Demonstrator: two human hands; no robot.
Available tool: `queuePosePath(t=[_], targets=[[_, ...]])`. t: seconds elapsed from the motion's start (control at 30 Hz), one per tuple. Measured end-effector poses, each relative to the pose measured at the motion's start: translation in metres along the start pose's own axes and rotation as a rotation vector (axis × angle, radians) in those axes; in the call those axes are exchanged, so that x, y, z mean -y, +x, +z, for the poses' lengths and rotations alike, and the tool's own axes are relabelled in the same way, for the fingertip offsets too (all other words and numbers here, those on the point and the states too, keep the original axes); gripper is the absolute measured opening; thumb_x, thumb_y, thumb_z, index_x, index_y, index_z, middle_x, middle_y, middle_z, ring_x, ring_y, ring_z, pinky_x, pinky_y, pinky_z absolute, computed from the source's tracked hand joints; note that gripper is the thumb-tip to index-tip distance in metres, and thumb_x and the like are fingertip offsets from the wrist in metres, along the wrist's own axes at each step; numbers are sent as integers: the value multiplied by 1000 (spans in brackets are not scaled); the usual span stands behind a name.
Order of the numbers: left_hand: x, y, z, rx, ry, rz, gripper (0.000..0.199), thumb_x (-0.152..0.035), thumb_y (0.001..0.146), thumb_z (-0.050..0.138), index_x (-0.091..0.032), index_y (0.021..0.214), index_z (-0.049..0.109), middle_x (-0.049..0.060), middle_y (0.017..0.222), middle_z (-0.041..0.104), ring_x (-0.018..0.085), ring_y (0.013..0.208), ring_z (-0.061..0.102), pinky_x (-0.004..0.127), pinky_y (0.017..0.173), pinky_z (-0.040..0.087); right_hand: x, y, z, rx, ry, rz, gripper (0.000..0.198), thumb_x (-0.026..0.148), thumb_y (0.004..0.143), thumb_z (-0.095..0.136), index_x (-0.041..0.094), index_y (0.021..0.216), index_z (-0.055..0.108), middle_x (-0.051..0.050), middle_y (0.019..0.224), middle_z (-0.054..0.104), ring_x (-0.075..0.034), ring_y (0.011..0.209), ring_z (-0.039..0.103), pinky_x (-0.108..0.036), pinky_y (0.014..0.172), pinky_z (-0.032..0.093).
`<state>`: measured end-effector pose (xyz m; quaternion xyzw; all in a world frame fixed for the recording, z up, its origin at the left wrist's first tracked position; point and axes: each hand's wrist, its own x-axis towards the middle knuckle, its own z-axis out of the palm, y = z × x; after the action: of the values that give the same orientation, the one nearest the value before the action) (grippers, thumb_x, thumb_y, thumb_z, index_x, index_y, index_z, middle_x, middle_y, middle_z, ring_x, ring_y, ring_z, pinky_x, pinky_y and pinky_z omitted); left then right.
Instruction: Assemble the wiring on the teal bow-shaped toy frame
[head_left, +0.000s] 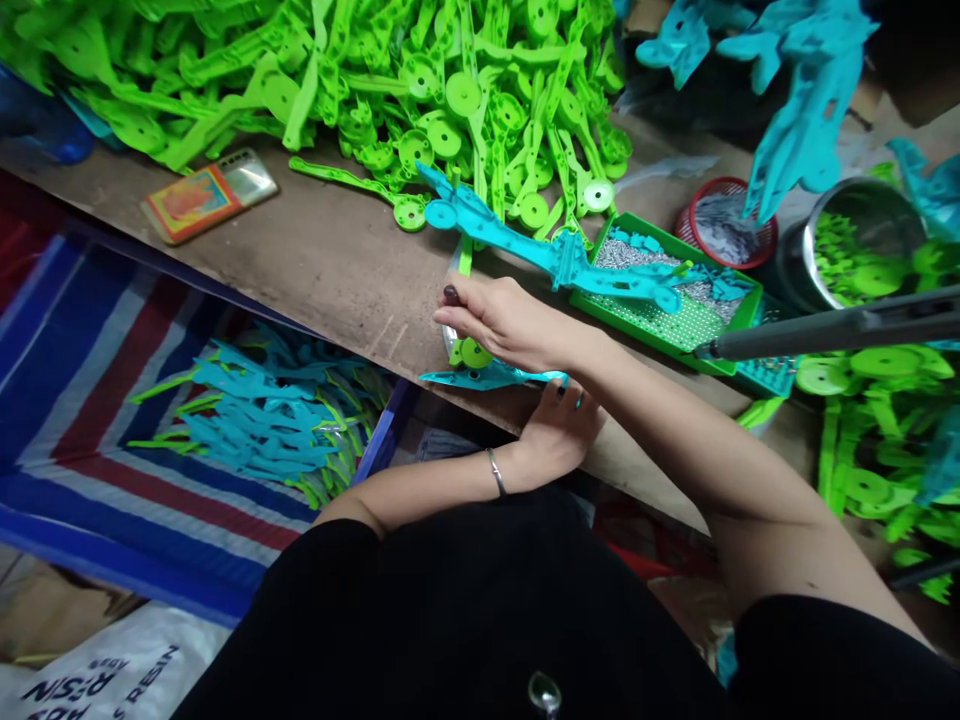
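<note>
My left hand (pixel 559 435), with a bracelet at its wrist, is closed on the right end of a turquoise plastic part (pixel 480 377) at the table's front edge. A round light-green piece (pixel 472 352) sits just above that part. Over it, my right hand (pixel 502 318) is closed in a pinch; what it holds, if anything, is hidden by the fingers. Behind the right hand, a long turquoise plastic part (pixel 517 240) lies partly across a green tray (pixel 660 318) of small metal pieces.
A large heap of light-green plastic parts (pixel 450 95) covers the back. A phone (pixel 210 195) lies on the left. At right stand a red basket (pixel 726 222), a metal pot (pixel 862 215) and a dark bar (pixel 825 328). A blue-rimmed, striped bin (pixel 150 400) holds turquoise and green parts.
</note>
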<state>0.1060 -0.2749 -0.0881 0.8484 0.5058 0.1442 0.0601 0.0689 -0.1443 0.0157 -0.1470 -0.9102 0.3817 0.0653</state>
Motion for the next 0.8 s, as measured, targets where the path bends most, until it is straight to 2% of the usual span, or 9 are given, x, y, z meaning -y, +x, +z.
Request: queuePosePath(t=[0.1, 0.23, 0.3, 0.37, 0.5, 0.7, 0.8], targets=[[-2, 1, 6, -5, 10, -10, 34, -13, 101, 40, -13, 128, 62, 15, 127, 65, 31, 122, 58, 51, 106, 42, 2, 5, 4, 81, -37, -12, 21, 35, 106, 38, 20, 93, 45, 1, 78, 48, -13, 69, 40, -28, 70, 32], [-3, 2, 12, 34, 21, -37, 35, -15, 102, 41, -13, 132, 60, 16, 132, 64, 28, 121, 59, 48, 106, 43, 2, 13, 11, 318, -65, -41, 16, 26, 103, 44, 20, 88, 47, 0, 77, 50, -13, 67, 39, -29, 68, 32], [-3, 2, 10, 23, 26, -24, 34, -15, 102, 41, -14, 128, 62, 15, 131, 64, 29, 121, 58, 48, 105, 43, 3, 13, 9, 371, -49, -36, 13, 20, 99, 48, 19, 86, 47, -1, 78, 52, -13, 69, 41, -29, 68, 32], [-1, 2, 4, 0, 42, -7, 32, -15, 102, 42, -14, 125, 64, 15, 127, 65, 30, 120, 59, 48, 105, 43, 4, 11, 1, 299, -13, -65, 12, 19, 98, 48, 19, 86, 49, -1, 79, 54, -13, 71, 43, -29, 70, 33], [1, 2, -6, -23, 72, -10, 33, -14, 101, 42, -12, 127, 63, 15, 120, 66, 29, 114, 61, 47, 101, 43, 5, 5, -14, 101, 44, -165, 16, 29, 103, 43, 18, 92, 50, 0, 81, 53, -13, 75, 44, -29, 74, 33], [0, 2, -3, -27, 58, -2, 35, -13, 99, 43, -12, 127, 64, 15, 119, 66, 30, 112, 61, 47, 98, 43, -10, -1, -6, 75, 61, -114, 21, 35, 104, 43, 18, 92, 49, 1, 80, 53, -13, 73, 44, -30, 73, 33], [0, 1, -1, -33, 60, -3, 36, -13, 98, 44, -12, 129, 63, 16, 122, 65, 31, 114, 60, 47, 98, 43, -17, -4, -4, 52, 53, -76, 21, 35, 104, 42, 18, 94, 51, -1, 85, 55, -14, 78, 46, -31, 77, 36]])
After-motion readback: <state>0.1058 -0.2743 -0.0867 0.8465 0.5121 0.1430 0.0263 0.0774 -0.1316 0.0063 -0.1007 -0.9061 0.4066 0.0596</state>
